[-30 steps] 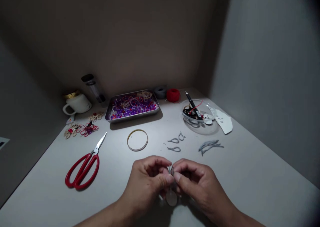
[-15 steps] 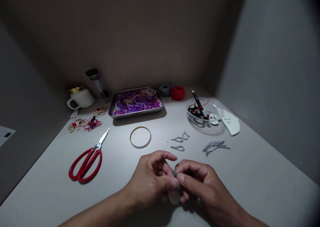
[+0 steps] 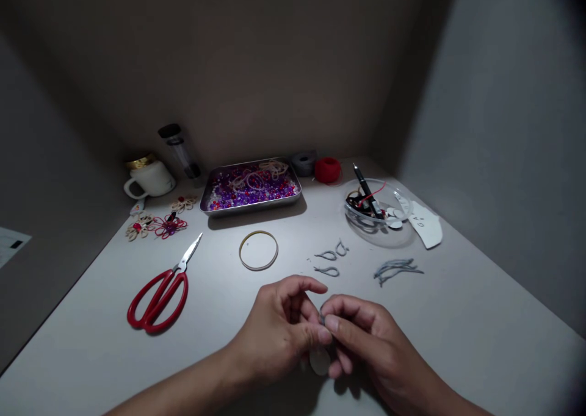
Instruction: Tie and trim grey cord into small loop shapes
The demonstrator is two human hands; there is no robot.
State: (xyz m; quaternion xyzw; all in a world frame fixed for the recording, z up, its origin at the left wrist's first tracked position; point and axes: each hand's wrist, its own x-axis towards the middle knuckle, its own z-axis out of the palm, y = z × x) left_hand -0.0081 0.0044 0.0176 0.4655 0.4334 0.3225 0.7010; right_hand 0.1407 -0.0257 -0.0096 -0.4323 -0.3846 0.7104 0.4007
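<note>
My left hand (image 3: 281,327) is closed in a pinch on a small round white disc (image 3: 320,362), its index finger stretched out above. From the other side my right hand (image 3: 370,338) pinches a bit of grey cord (image 3: 322,317) against the disc. Most of that cord is hidden by the fingertips. Beyond the hands lie several loose grey cord loops (image 3: 326,271), and to their right a small pile of cut grey cords (image 3: 397,269). A thin hoop (image 3: 259,268) rests flat ahead of my left hand.
Red-handled scissors (image 3: 160,303) lie at left, near cord flowers (image 3: 170,225) and a white mug (image 3: 153,181). At the back are a metal bead tray (image 3: 256,208), a grey spool (image 3: 303,164) and a red spool (image 3: 327,169). A clear dish (image 3: 398,190) holding a pen (image 3: 367,190) stands right.
The whole view has shifted very slightly. Both hands stay together on the disc and cord, with only a slight movement of the fingers.
</note>
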